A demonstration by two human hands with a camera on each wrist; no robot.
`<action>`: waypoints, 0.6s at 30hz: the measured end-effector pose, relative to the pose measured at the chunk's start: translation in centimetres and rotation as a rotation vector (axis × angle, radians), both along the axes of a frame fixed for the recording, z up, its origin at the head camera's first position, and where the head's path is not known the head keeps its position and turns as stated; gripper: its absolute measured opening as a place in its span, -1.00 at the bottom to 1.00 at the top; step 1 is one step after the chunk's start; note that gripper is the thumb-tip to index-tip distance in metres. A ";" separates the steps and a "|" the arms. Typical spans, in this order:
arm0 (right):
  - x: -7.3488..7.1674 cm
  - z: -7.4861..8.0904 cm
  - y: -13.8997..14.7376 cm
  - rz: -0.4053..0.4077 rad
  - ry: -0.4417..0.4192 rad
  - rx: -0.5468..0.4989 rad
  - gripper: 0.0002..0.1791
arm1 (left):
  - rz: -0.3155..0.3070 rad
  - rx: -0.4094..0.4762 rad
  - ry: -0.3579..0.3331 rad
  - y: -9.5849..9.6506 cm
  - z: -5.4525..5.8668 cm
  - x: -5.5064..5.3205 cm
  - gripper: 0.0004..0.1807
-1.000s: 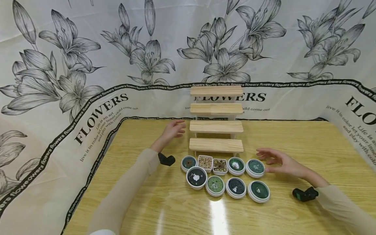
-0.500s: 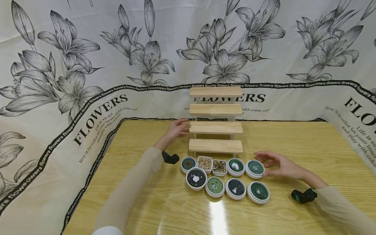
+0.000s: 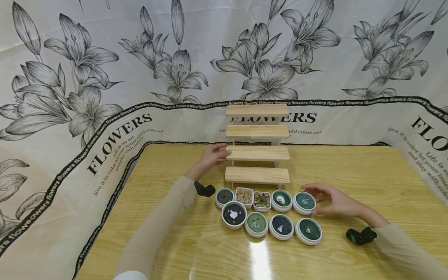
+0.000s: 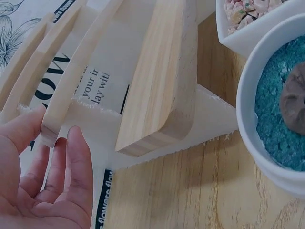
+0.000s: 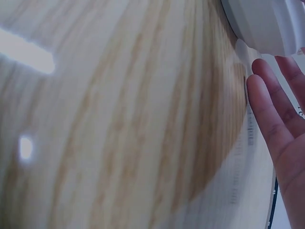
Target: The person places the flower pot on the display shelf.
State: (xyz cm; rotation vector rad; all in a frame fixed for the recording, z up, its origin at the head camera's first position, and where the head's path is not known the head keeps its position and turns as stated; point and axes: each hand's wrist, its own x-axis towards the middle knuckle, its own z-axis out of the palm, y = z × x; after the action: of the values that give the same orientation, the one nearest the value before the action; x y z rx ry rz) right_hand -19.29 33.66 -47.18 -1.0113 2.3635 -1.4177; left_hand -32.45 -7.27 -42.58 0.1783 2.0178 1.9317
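Note:
A tiered stand with pale wooden boards (image 3: pixel 257 175) rises behind a group of small white pots. My left hand (image 3: pixel 210 157) pinches the left end of its second board from the bottom; in the left wrist view the thumb lies on one side of that board (image 4: pixel 59 112) and the fingers on the other. My right hand (image 3: pixel 332 201) is beside the back right pot (image 3: pixel 305 202), which has a teal-green filling. Its thumb and fingers are spread at the pot's right side. In the right wrist view the fingers (image 5: pixel 267 102) look nearly straight, close under the white pot (image 5: pixel 264 24); firm contact cannot be made out.
More pots stand in front of the stand, among them a black-filled bowl (image 3: pixel 234 214), a light green one (image 3: pixel 256 223) and a square one with pinkish pebbles (image 3: pixel 244 196). A flower-printed cloth (image 3: pixel 189 116) hangs behind the wooden table (image 3: pixel 196 249).
My left hand has moved right, from beside the stand onto the board's end. My right hand has shifted slightly left, closer around the back right pot. The pots stay in place.

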 end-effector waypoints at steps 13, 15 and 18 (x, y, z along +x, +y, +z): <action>0.1 -0.5 -0.3 -0.008 -0.019 0.013 -0.25 | 0.011 -0.009 -0.023 0.4 0.4 0.3 -0.45; 0.1 -0.5 -0.4 -0.007 -0.023 0.017 -0.24 | 0.022 -0.009 -0.033 0.4 0.4 0.3 -0.45; 0.1 -0.6 -0.5 -0.011 -0.026 0.025 -0.24 | 0.045 -0.010 -0.042 0.4 0.5 0.3 -0.47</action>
State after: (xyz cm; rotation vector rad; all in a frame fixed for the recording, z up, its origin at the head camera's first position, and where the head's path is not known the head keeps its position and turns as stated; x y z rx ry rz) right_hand -19.18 33.13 -47.75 -0.9693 2.3663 -1.3931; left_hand -32.13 -6.85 -42.04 0.0898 2.0209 1.9356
